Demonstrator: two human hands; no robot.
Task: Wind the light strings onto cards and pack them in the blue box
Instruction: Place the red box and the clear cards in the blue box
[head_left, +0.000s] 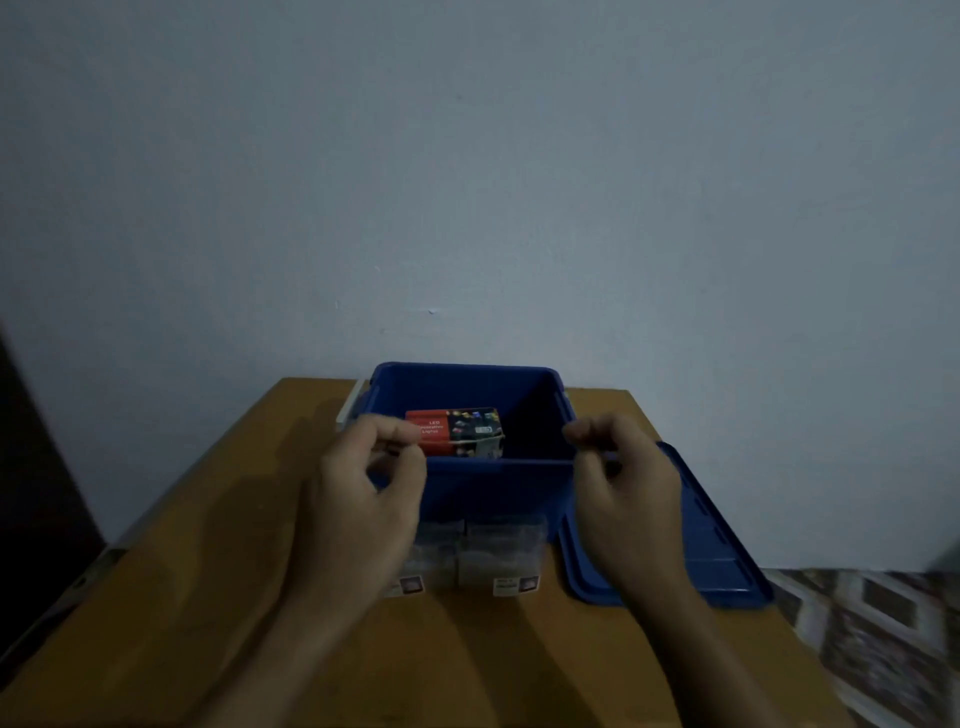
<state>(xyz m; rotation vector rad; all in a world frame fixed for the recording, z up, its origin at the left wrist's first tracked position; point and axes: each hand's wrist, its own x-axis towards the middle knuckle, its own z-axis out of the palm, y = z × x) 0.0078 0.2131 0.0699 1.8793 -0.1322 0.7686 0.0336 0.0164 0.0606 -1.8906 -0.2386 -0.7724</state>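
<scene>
Left hand (363, 483) and right hand (623, 478), fingers curled, hold unclear, mask near corners of the blue box (493, 491); clear packets (501, 551) before it, lid (719, 564) right; red carton (441, 432) inside lies lengthwise left-right.

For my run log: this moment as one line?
blue box open, light carton inside | lid on table, right | left hand, right hand curled near front rim, grip unclear | clear packets in front

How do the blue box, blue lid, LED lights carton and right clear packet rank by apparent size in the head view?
1. blue box and blue lid: about alike, lid partly hidden.
2. LED lights carton and right clear packet: alike; the packet lies nearer, so unranked.
</scene>
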